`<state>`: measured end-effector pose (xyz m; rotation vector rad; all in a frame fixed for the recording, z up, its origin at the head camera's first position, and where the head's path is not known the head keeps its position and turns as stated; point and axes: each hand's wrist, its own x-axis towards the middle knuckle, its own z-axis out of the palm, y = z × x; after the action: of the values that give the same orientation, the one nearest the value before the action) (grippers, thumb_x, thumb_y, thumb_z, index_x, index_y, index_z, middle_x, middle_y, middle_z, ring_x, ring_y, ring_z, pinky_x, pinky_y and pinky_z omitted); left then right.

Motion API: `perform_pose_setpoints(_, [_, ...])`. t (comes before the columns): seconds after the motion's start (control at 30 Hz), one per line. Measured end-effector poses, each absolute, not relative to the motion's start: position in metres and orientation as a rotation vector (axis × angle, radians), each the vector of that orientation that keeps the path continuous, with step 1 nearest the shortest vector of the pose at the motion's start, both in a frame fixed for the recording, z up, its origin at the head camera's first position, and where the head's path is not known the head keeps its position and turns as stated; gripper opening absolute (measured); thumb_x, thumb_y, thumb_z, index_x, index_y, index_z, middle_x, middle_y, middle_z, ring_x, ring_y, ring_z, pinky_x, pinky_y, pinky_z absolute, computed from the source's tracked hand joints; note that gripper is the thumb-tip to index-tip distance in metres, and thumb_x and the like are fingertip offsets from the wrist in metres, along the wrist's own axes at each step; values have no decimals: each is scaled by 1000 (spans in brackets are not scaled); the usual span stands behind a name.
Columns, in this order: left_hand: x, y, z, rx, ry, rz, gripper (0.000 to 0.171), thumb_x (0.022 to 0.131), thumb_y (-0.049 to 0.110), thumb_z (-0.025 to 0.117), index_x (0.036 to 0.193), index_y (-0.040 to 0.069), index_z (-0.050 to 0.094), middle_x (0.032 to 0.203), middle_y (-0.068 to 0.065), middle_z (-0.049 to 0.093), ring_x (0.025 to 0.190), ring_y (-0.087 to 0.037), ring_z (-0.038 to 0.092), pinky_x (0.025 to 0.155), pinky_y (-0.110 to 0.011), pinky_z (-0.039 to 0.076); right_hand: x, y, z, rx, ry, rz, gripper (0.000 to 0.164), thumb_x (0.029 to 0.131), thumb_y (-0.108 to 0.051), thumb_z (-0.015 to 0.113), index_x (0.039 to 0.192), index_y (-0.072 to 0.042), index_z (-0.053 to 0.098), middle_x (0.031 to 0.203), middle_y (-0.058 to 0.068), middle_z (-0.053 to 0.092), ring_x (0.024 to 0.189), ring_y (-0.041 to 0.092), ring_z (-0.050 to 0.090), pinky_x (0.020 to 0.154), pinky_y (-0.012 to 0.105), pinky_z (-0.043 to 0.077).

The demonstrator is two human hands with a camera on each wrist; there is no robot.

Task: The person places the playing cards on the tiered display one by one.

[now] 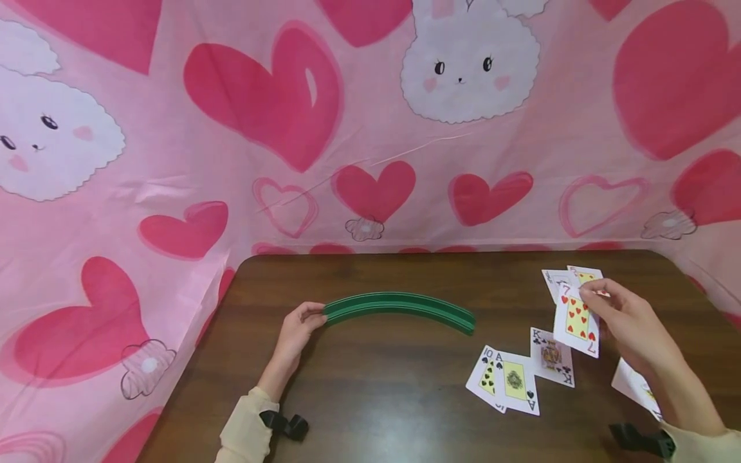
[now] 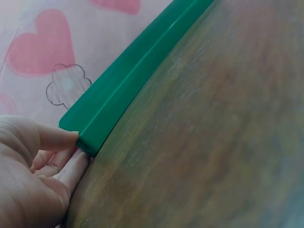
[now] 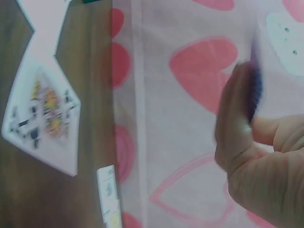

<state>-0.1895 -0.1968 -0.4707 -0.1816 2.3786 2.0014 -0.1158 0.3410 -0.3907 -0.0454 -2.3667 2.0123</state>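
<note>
In the head view, my left hand (image 1: 296, 333) pinches the left end of a curved green card holder (image 1: 399, 301) on the table. The left wrist view shows its thumb and fingers at the corner of the card holder (image 2: 118, 90). My right hand (image 1: 633, 321) holds up the seven of hearts (image 1: 570, 331) by its edge, face towards the head camera. That card is almost edge-on and blurred in the right wrist view. Below it lies a king of clubs (image 1: 552, 361), touching or close to the ace of spades (image 1: 515, 386), which overlaps a ten of spades (image 1: 482, 381).
Two overlapping cards, one with red pips (image 1: 585, 274), lie partly hidden behind the raised card. Another face-up card (image 1: 631, 384) is partly covered by my right forearm. The brown wooden table (image 1: 370, 399) meets a pink heart-patterned cloth (image 1: 405, 148) at its back and left.
</note>
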Motion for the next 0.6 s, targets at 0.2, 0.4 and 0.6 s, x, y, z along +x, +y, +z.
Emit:
perform_pose_setpoints(0.2, [-190, -199, -473, -164, 2390, 2010, 24, 96, 2, 68, 119, -6, 68, 112, -14, 72, 95, -14, 63, 85, -25, 47, -121, 327, -372, -57, -2357, 1863, 17, 108, -15, 54, 106, -29, 64, 81, -4, 62, 64, 11, 64, 54, 24, 53])
perform_pose_setpoints(0.4, [-189, -198, -473, -163, 2377, 2008, 24, 96, 4, 69, 119, -5, 68, 111, -12, 72, 96, -15, 62, 87, -30, 46, -124, 320, -365, 31, -2284, 1922, 25, 107, -4, 51, 117, -25, 57, 90, -8, 65, 74, 7, 66, 61, 21, 54])
perform_pose_setpoints(0.6, [-187, -198, -471, -185, 2365, 2017, 23, 97, 3, 67, 119, -5, 69, 112, -12, 71, 97, -17, 61, 90, -35, 44, -127, 313, -358, 115, -2131, 2131, 30, 101, 2, 60, 121, -20, 57, 97, -10, 74, 78, 7, 70, 68, 20, 55])
